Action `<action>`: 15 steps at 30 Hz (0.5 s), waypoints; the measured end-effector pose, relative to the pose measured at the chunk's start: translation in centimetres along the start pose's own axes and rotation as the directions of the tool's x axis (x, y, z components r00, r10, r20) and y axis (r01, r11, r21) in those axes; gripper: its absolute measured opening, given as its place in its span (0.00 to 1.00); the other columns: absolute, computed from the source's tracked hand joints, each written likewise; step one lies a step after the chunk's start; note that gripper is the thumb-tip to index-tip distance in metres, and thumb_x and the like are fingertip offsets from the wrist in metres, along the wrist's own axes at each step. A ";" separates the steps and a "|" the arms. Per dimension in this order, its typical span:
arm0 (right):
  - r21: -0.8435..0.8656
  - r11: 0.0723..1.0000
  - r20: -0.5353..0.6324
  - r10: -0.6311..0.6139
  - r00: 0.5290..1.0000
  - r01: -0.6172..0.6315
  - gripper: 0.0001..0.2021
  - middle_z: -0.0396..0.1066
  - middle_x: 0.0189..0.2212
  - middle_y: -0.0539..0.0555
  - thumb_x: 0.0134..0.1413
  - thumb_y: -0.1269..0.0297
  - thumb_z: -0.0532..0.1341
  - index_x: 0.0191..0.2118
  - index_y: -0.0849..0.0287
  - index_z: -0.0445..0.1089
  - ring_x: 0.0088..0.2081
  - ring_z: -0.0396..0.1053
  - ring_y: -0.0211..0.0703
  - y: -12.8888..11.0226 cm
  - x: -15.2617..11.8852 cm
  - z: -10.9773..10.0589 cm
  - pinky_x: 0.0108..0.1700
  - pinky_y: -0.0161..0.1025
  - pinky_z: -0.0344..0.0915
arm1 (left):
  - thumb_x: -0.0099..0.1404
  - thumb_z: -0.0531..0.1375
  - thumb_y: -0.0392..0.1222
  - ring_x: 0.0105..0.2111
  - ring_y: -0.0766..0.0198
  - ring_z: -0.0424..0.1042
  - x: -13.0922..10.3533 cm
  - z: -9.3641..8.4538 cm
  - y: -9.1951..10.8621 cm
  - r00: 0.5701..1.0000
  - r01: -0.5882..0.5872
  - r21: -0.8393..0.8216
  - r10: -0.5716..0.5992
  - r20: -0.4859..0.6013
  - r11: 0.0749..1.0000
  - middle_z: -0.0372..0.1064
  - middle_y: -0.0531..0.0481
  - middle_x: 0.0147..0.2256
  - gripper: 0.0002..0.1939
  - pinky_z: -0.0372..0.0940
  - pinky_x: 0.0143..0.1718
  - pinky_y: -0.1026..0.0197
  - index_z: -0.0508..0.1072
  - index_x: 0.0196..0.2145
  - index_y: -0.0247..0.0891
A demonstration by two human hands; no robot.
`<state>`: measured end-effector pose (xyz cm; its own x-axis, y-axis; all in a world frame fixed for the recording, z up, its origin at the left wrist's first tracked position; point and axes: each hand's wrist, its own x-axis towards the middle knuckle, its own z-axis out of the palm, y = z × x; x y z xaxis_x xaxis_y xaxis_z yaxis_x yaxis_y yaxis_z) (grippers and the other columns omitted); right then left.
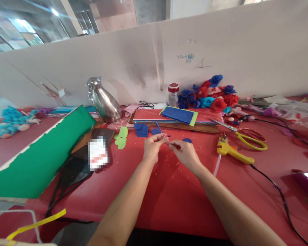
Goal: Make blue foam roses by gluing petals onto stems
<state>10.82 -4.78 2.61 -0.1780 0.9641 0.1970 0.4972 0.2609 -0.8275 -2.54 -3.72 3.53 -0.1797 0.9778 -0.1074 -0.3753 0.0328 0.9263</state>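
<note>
Over the middle of the red table, my left hand [152,147] pinches a thin stick [158,127] with a dark blue end, which points up and to the left. My right hand [186,152] is close beside it, thumb and fingers pressed together. Whatever is between those right fingertips is too small to make out. Beyond the hands lie cut blue petal-shaped pieces [141,130], with one more blue piece [187,140] partly behind my right hand. Left of these are light green rounded pieces [122,137].
A yellow glue gun [233,153] with a trailing cord and scissors [250,137] lie at right. Behind are stacked sheets [178,115], a lidded jar [173,95], paper flowers [210,94] and a metal jug [105,102]. A green board [46,153] leans at left near a brown pouch [104,136].
</note>
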 end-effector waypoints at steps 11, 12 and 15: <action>-0.002 1.000 0.016 -0.001 1.000 0.001 0.11 0.76 0.27 0.51 0.53 0.63 0.54 0.35 0.56 0.75 0.28 0.71 0.40 -0.1 -0.1 0.5 0.31 0.34 0.62 | 0.41 0.69 0.37 0.25 0.68 0.69 0.1 -0.3 -0.3 1.000 -0.008 0.053 0.009 -0.016 0.999 0.71 0.53 0.24 0.12 0.65 0.37 0.60 0.76 0.27 0.35; -0.014 1.000 0.018 0.001 1.000 0.000 0.11 0.76 0.27 0.51 0.54 0.63 0.54 0.35 0.56 0.75 0.28 0.71 0.40 -0.1 -0.1 0.5 0.31 0.34 0.62 | 0.41 0.69 0.37 0.25 0.69 0.69 0.2 -0.4 -0.3 1.000 -0.008 0.052 0.008 -0.012 0.999 0.71 0.54 0.24 0.12 0.65 0.37 0.60 0.76 0.27 0.35; -0.077 0.997 0.058 -0.004 0.998 0.008 0.11 0.77 0.29 0.52 0.53 0.67 0.55 0.35 0.56 0.75 0.30 0.71 0.40 -0.2 -0.3 0.7 0.32 0.33 0.62 | 0.42 0.69 0.37 0.25 0.70 0.69 0.7 -0.7 -0.3 0.998 -0.043 0.025 0.044 -0.040 0.999 0.70 0.55 0.24 0.13 0.64 0.37 0.62 0.76 0.29 0.36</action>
<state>10.19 -5.16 2.33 -0.2289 0.9586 0.1695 0.5599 0.2720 -0.7827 -3.17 -3.17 2.96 -0.2318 0.9694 -0.0811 -0.3444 -0.0038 0.9388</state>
